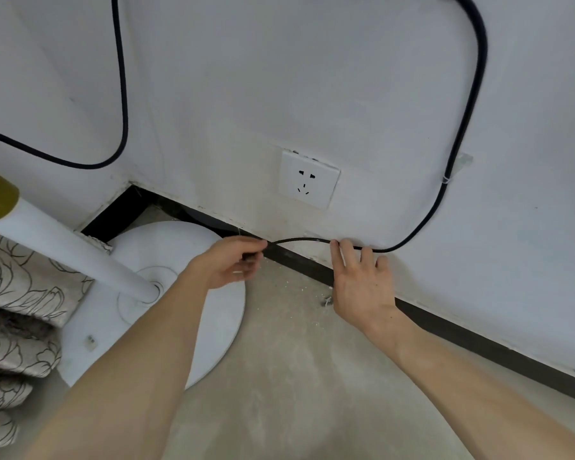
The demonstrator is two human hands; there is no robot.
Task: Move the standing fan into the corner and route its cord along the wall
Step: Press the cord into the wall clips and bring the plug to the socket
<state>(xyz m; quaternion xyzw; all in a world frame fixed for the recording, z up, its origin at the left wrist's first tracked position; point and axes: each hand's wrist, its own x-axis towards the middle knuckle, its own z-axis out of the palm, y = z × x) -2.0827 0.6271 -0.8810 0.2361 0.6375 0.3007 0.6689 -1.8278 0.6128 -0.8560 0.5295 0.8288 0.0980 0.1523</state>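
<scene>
**Ana:** Forearms fill the bottom of the view, both bare, reaching up toward the skirting. Left hand (228, 265) is curled shut around the dark cord (299, 241), pinching it between thumb and fingertips just above the fan base (166, 313). Right hand (362, 287) is spread flat, fingers pressing the same cord against the wall (346, 94) right where white paint meets the black baseboard (445, 322).

**Ben:** And the fan itself?

**Ana:** Tucked at nine o'clock, in the corner already. Round white base, smooth and glossy, flat on the dusty concrete floor (296, 376), with the white pole (63, 250) leaning out of view under a gold band. So I'd say the move is done and the cord is the job in hand.

**Ben:** How to do it neatly?

**Ana:** Between the hands the cord humps up in a small arch. My call: keep the right fingers as the anchor, draw the slack leftward with the pinch, and lay it down into the line above the baseboard. Gently, since it looks like a braided, fairly stiff cable that wants to spring back.

**Ben:** Where does it go past the right hand?

**Ana:** It curves up toward two o'clock, through a small clear clip (458, 162), then loops high. Another black loop hangs at ten o'clock. Empty white socket (309, 179) sits at twelve, square and glossy. Floral fabric (17, 293), soft and folded, crowds the left edge.
</scene>
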